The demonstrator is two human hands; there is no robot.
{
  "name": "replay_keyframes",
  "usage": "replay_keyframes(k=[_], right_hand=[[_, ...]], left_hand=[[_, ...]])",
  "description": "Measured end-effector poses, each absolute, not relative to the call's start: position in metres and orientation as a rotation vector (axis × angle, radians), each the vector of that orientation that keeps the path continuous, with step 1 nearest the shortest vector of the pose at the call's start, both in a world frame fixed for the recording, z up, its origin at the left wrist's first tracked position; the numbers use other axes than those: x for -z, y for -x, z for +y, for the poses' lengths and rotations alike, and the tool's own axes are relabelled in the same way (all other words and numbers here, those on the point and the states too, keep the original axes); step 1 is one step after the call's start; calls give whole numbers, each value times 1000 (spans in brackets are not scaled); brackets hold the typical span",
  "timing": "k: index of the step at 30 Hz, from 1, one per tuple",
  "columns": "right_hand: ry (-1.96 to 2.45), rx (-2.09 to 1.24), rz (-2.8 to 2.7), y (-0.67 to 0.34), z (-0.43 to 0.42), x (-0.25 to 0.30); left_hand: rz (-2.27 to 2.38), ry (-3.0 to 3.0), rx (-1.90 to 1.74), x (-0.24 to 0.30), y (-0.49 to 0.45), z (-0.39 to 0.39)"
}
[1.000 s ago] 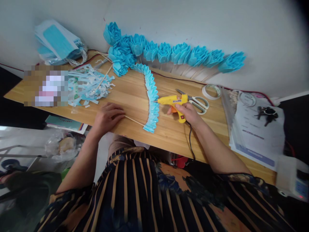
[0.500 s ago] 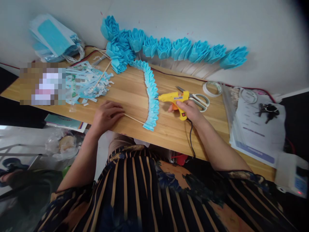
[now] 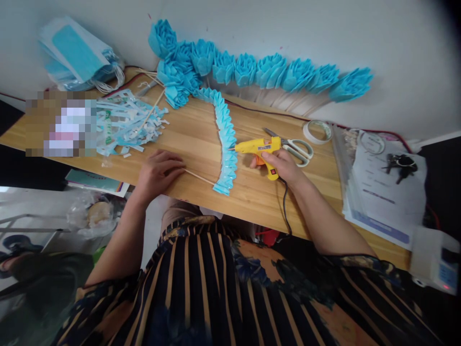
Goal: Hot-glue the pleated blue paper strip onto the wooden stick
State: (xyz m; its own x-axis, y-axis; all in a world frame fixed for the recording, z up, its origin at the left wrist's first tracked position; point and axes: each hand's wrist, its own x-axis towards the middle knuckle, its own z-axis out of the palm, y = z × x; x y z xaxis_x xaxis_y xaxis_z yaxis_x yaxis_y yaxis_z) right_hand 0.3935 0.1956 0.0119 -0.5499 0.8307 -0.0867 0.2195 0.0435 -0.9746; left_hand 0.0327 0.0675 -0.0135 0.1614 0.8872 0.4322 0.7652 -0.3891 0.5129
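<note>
My right hand [image 3: 283, 166] is closed round the grip of a yellow glue gun [image 3: 258, 147], whose nozzle points left at a long pleated blue strip [image 3: 226, 139] lying on the wooden table [image 3: 252, 192]. My left hand [image 3: 158, 170] rests on the table with its fingers curled over the end of a thin wooden stick [image 3: 199, 177]. The stick runs right to the near end of the strip. A black cord [image 3: 284, 206] drops from the gun over the table's front edge.
Blue folded flowers [image 3: 259, 69] line the wall. Scissors [image 3: 293, 144] and a tape roll [image 3: 317, 131] lie right of the gun. Cut blue strips [image 3: 124, 122] and a pack of masks [image 3: 77, 53] are at the left; papers and keys [image 3: 398, 166] at the right.
The view shifted slightly. The glue gun's nozzle has edged a little closer to the pleated strip. My left hand stays on the stick.
</note>
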Motion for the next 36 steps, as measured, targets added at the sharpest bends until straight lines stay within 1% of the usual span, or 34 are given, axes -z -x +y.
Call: replay_keyframes(k=[36], right_hand=[[1094, -1570, -1785, -392, 195, -10]], left_hand=[[1547, -2376, -1084, 17, -29, 69]])
